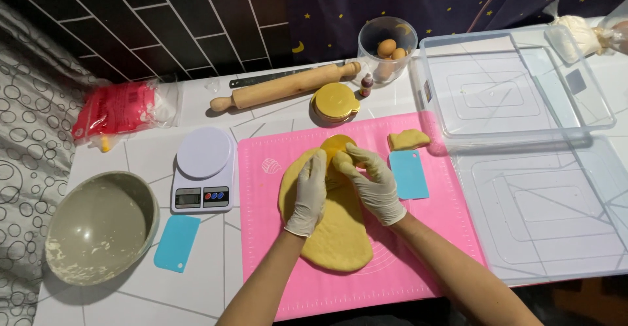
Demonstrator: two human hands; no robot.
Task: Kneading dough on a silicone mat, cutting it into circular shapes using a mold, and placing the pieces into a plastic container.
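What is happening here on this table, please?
A person in pale gloves is working a flat sheet of yellow dough on a pink mat. The left hand lies flat on the dough, while the right hand pinches its top edge. A small torn piece of dough and a blue scraper lie just right of them. A kitchen scale, a rolling pin and an empty bowl stand nearby.

Yellow dough sheet and round yellow cutter on the pink mat

The dough lay rolled flat in a long oval across the mat's middle, smooth and pale yellow; the cutter sat pressed at its far end.
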